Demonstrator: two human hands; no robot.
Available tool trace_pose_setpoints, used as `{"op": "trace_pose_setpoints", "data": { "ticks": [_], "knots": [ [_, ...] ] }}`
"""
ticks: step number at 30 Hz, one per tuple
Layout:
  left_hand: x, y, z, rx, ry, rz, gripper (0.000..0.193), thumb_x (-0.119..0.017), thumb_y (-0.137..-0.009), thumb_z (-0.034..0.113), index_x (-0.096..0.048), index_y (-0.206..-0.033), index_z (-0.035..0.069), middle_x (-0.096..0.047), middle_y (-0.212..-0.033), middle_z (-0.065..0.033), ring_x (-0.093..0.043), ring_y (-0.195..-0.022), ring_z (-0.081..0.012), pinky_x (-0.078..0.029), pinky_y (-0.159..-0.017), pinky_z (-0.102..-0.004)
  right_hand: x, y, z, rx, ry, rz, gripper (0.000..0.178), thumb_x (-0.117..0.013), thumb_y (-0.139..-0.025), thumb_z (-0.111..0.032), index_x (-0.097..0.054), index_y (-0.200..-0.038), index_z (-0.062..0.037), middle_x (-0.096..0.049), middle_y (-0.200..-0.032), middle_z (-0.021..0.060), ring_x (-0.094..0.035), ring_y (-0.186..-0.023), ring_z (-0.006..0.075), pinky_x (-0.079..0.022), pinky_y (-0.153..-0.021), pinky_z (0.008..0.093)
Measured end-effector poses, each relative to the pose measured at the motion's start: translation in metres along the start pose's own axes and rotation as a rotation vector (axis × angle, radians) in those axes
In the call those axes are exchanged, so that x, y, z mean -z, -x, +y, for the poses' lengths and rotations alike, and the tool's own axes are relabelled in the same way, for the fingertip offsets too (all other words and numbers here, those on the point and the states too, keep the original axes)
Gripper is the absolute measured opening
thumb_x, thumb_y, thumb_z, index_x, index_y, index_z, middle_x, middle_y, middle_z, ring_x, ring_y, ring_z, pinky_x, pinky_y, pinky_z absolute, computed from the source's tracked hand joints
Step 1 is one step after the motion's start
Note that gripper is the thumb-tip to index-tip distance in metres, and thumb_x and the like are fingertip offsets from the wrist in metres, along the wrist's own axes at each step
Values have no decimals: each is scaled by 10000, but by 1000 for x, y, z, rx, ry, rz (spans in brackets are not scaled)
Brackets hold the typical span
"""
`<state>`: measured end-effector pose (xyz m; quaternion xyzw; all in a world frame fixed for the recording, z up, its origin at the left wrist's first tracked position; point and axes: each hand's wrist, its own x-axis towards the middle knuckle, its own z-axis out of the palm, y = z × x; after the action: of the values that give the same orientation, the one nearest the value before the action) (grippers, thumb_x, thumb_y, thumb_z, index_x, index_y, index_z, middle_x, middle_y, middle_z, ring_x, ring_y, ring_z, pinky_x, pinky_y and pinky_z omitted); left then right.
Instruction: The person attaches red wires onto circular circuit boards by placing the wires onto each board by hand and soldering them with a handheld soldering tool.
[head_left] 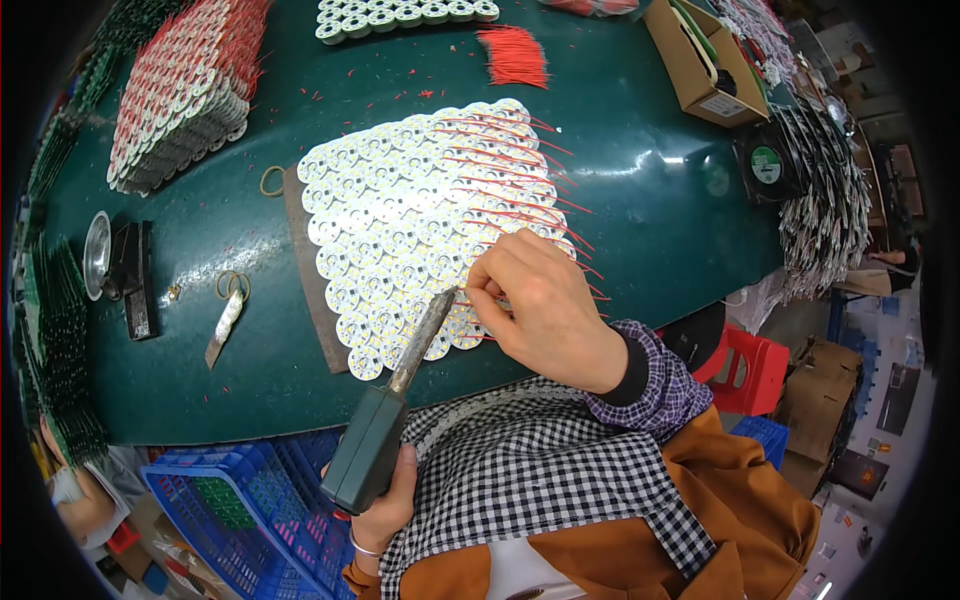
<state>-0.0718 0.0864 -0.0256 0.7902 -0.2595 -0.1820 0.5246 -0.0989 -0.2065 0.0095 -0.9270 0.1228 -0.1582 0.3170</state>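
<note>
A panel of round white LED boards (385, 225) lies on a dark brown board (316, 300) in the middle of the table. Thin red wires (505, 150) stick out across its right columns. My left hand (388, 512) grips the dark green handle of a soldering iron (366, 450); its metal shaft points up over the lower part of the panel. Close to the tip, my right hand (550, 305) is closed in a pinch above the panel's lower right. A red wire seems to be between its fingertips, though the fingers partly hide it.
A bundle of cut red wires (515, 56) lies beyond the panel. Stacked wired boards (190, 100) stand far left, and a cardboard box (705, 65) far right. A knife (227, 322) and black holder (136, 280) lie left. Blue crates (240, 500) stand below the table edge.
</note>
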Motion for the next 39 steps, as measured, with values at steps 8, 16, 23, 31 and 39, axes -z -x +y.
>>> {"op": "trace_pose_setpoints", "data": {
  "ticks": [8, 16, 23, 31, 39],
  "knots": [
    [1, 12, -10, -13, 27, 60, 347, -670, -866, -103, -591, -1200, -51, -657, -1074, -136, -592, -661, -120, -496, -567, -264, -1, -2, -1, 0, 9, 7, 78, -681, -818, -30, -605, -799, -25, -579, -784, 100, -584, -787, 286, -470, -719, 411],
    [-1, -16, 35, 77, 460, 125, 461, -619, -896, -84, -541, -1350, -69, -657, -1247, -166, -598, -728, -117, -499, -628, -262, 6, -2, 3, -2, 8, 14, 79, -675, -818, -33, -600, -792, -27, -577, -778, 107, -585, -785, 297, -468, -719, 421],
    [-17, -37, 42, 140, 508, 324, 567, -611, -834, -86, -455, -1379, -76, -619, -1225, -248, -516, -532, -131, -429, -493, -269, 38, -10, 8, 109, 58, 36, 94, -723, -835, -57, -635, -860, -36, -612, -851, 102, -611, -854, 299, -505, -767, 405],
    [-20, -45, 51, 313, 482, 319, 523, -616, -817, -105, -483, -1321, -59, -617, -1203, -224, -538, -585, -141, -441, -527, -273, 83, -112, 122, 100, 351, 232, 56, -705, -847, -74, -655, -864, -56, -607, -863, 96, -579, -887, 299, -499, -789, 423],
    [-17, -46, 35, 271, 446, 383, 524, -611, -805, -109, -487, -1313, -65, -624, -1190, -226, -536, -585, -140, -440, -528, -276, 48, -152, 162, 147, 409, 137, 112, -743, -815, -81, -639, -844, -52, -598, -908, 79, -574, -909, 289, -488, -808, 399]
  ]
}}
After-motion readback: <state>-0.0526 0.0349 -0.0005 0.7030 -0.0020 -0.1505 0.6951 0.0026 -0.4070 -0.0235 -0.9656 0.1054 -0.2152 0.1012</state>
